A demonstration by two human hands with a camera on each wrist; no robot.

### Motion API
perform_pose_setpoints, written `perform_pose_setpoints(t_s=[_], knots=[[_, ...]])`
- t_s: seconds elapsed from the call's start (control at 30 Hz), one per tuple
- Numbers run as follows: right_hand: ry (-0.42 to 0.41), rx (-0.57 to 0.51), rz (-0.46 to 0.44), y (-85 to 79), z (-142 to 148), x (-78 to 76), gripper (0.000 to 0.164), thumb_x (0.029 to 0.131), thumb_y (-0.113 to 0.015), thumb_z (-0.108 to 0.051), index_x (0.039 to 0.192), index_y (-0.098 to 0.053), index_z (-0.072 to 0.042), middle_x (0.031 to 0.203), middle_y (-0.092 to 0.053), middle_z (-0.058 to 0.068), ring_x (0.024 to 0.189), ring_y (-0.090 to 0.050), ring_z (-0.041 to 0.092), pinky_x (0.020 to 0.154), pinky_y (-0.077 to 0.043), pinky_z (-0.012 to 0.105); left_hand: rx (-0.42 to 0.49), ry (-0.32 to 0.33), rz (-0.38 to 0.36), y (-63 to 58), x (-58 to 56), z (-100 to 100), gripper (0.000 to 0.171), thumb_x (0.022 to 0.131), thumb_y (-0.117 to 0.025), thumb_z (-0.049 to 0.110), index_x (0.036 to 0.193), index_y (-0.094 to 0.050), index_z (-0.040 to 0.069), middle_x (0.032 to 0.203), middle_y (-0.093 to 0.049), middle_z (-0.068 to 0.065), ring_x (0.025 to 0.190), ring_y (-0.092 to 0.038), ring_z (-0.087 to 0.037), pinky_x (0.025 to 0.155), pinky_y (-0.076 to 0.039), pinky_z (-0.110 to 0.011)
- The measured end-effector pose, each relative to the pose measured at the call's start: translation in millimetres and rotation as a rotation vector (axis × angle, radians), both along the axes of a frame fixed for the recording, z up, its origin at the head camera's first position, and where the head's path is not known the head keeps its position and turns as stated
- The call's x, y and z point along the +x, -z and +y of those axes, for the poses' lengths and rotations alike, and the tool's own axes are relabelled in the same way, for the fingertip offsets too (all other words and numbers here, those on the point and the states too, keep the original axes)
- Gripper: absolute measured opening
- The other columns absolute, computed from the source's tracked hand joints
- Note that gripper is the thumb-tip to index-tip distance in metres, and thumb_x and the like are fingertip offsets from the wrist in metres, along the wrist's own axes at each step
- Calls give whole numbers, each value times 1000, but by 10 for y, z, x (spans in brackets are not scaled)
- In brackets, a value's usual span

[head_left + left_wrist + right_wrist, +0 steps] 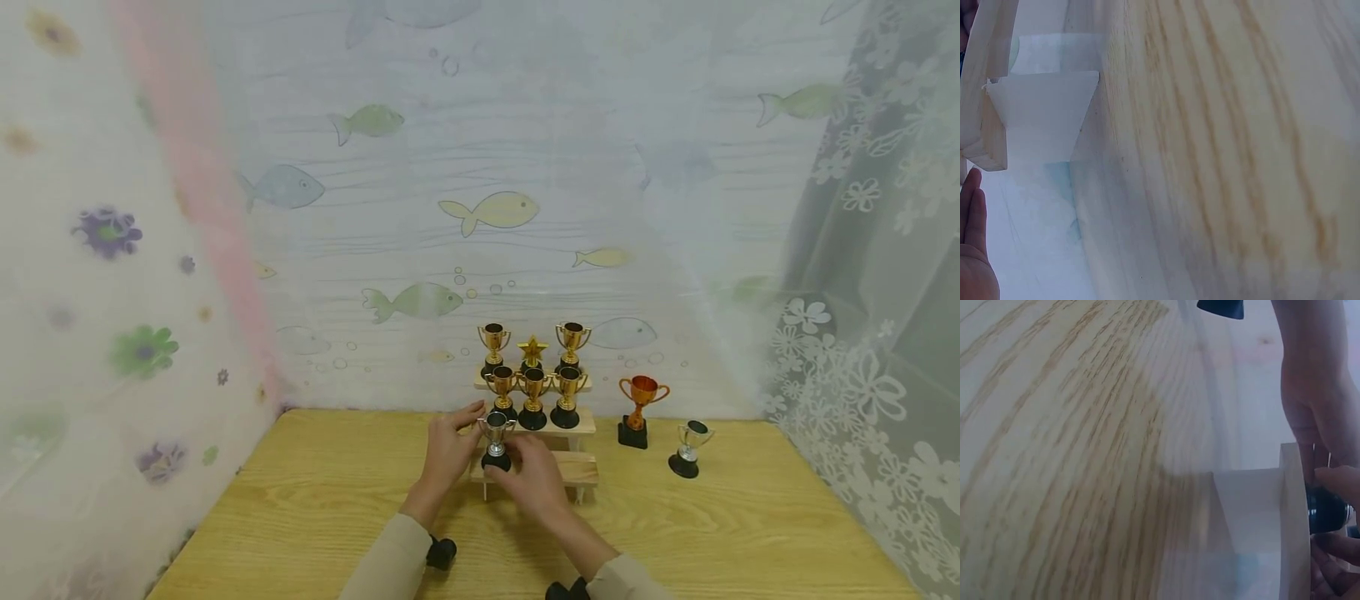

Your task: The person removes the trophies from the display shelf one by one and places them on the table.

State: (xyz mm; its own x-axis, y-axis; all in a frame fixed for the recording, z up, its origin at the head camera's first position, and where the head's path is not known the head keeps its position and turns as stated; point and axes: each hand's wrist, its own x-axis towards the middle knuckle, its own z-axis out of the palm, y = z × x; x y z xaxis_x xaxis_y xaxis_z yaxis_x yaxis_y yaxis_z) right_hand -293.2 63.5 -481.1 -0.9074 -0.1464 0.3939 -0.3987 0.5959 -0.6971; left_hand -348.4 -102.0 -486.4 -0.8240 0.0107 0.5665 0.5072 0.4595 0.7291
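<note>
A silver trophy cup (496,427) with a black base stands upright at the left end of the lowest step (577,469) of a tiered wooden stand. My right hand (534,479) pinches its base from the right, with the thumb across the front. Close on the left side is my left hand (448,446), its fingers extended beside the cup. In the left wrist view, straight left fingers (975,215) show by the step's end. The right wrist view catches the black base (1325,509) between fingertips, partly cut off by the frame edge.
Three gold cups (534,390) fill the middle step. Higher up, a star trophy (533,352) stands between two gold cups. On the table (337,483), right of the stand, are a bronze cup (640,408) and another silver cup (690,450). A fish-patterned curtain (525,125) hangs behind.
</note>
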Motion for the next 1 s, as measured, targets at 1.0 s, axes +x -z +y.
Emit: perform_pose_setpoints(t_s=[1.0], knots=[[20,23,27,21,0,1,28,85,-84,-24,104,-74,-7,115,-66,10,93,-59,20,76,-50,35,10,-26,4,-18,31,32,24,91,-73,6,114,-77,0,123,-73,-4,112,-70,-28,94,-58,-48]])
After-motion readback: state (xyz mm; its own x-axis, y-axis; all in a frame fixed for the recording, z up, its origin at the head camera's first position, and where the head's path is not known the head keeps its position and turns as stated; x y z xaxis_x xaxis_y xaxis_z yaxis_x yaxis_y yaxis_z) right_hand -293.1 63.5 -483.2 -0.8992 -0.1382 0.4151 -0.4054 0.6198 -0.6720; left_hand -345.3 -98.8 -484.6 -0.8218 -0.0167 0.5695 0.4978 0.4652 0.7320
